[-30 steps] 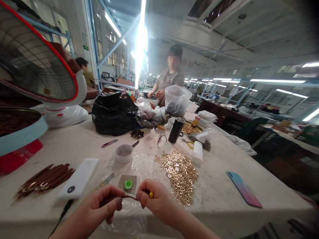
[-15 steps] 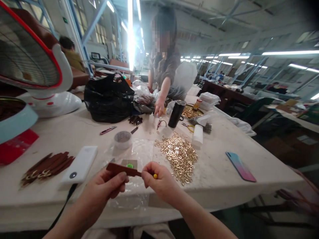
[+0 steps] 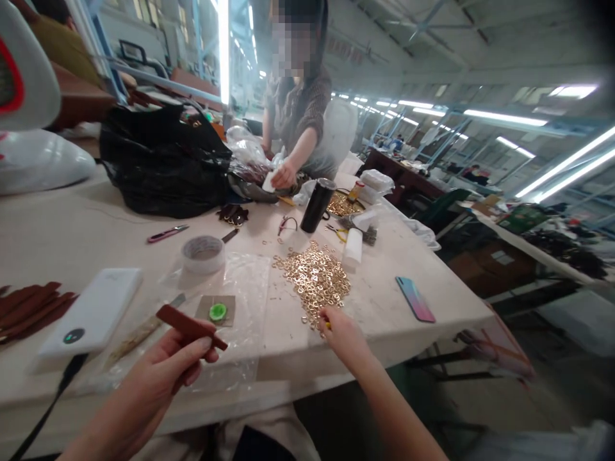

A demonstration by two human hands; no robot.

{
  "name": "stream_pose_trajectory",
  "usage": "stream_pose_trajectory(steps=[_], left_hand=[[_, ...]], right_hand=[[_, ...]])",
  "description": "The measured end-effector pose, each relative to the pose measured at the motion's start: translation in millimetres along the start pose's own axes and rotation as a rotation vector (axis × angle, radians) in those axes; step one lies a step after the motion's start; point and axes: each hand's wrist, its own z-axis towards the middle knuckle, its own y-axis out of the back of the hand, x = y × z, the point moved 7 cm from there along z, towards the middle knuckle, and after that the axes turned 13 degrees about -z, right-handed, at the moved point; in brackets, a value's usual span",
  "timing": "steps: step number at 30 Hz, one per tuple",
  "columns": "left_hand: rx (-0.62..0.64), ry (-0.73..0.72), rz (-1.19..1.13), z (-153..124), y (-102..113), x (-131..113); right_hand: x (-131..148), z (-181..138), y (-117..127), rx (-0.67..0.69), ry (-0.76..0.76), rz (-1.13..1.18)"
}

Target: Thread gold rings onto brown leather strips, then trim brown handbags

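Note:
My left hand [image 3: 180,365] is closed, pinching a brown leather strap [image 3: 185,325] between thumb and fingers above a clear plastic sheet. Its wide end points up and left, its narrow end to the right. At the near edge of a heap of small gold metal rings [image 3: 317,275], my right hand [image 3: 346,336] has its fingers pinched together. A bit of yellow shows in them, the end of a small thing mostly hidden by the fingers. Close to the strap lies a green round piece [image 3: 218,312] on a small square card [image 3: 204,305].
Tape roll [image 3: 203,254], white power bank [image 3: 93,307] and brown straps [image 3: 33,310] lie to the left. Beyond the rings are a black tumbler [image 3: 317,206] and white bottle [image 3: 353,246]; a phone [image 3: 415,299] lies right. A co-worker's hand [image 3: 284,176] reaches across behind, beside a black bag [image 3: 163,160].
My right hand has left the strap and moved right to the rings. My left hand still holds the strap, now lower left in view. The co-worker's hand has lifted a white item; the view has shifted.

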Motion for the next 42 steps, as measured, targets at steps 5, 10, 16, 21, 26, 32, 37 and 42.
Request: stream_pose_trajectory(steps=[5,10,16,21,26,32,37,42], left_hand=[[0.036,0.079,0.041,-1.2,-0.3,11.8],[0.117,-0.018,0.159,-5.3,1.6,8.1],[0.04,-0.162,0.356,-7.5,3.3,8.0],[0.069,-0.156,0.251,-8.4,-19.0,4.2],[0.119,-0.162,0.204,-7.5,-33.3,-4.5],[0.253,-0.026,0.266,-7.8,-26.1,12.8],[0.389,0.152,0.25,-12.6,-20.2,24.6],[0.394,0.121,0.151,-21.0,-17.9,9.7]], right_hand=[[10.3,4.1,-13.2,0.023,0.058,-0.022],[24.2,24.1,-20.4,0.042,0.097,-0.037],[25.1,21.4,-13.4,0.02,0.16,0.046],[55.6,-7.4,21.0,-0.131,0.231,0.548],[111.0,-28.2,50.8,-0.154,0.494,0.734],[153.1,-46.6,47.4,-0.153,0.799,0.308],[165.5,-59.0,37.7,-0.255,0.973,0.166],[162.2,-40.6,32.8,-0.007,0.764,0.318]])
